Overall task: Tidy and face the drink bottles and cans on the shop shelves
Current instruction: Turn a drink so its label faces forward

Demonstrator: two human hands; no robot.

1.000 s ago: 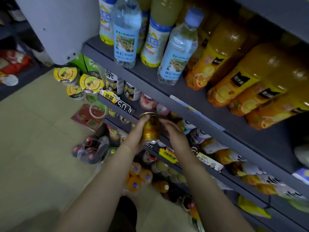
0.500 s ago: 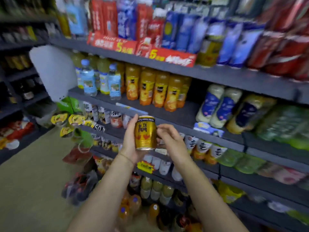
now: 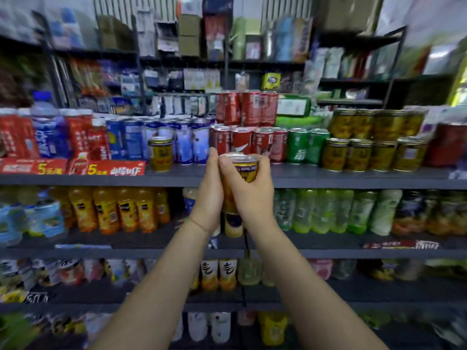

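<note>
I see a dark grey metal shelf carrying red cans, green cans and gold cans to the right.

Gold can: upright, slightly tilted, raised in front of the top drinks shelf edge, centre frame. Rim and top of the label visible, the rest hidden. Second gold can stands alone on that shelf to the left, before blue-white cans. Red cans behind, green cans right, stacked gold cans far right.
</note>
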